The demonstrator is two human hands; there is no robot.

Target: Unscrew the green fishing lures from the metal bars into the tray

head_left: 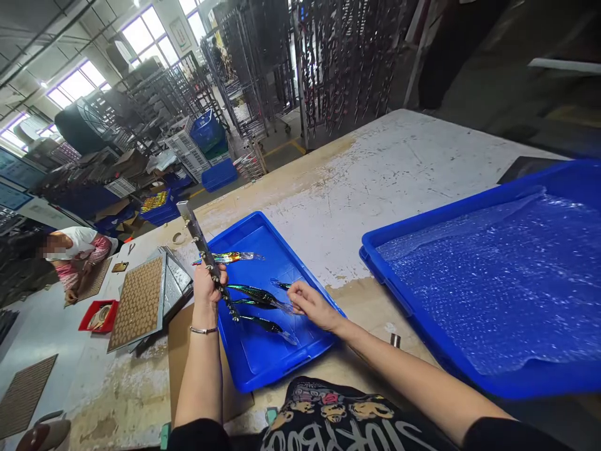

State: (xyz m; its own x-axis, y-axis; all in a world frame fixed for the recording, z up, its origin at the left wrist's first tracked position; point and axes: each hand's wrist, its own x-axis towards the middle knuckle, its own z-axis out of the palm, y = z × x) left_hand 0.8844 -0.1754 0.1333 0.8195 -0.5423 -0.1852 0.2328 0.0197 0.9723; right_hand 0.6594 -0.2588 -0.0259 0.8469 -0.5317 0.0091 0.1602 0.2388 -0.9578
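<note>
My left hand (205, 285) is wrapped around a metal bar with small clips (198, 241), held at a tilt over a shallow blue tray (248, 369). From the bar several fishing lures stick out to the right: a shiny rainbow-coloured lure (232, 257) near the top, and dark green-black lures (256, 292) below it with clear lips. The lowest dark lure (265, 324) ends above the tray floor. My right hand (312, 305) is closed in a pinch at the clear lip of a dark lure. Another dark lure (282, 285) shows partly behind those fingers.
At right stands a larger blue tray (375, 254) lined with bubble wrap. Left of me are a stack of honeycomb-patterned boards (138, 300), a red box (99, 316) and a co-worker (79, 250) bent over the table. Racks with hanging pieces (347, 69) stand beyond the table edge.
</note>
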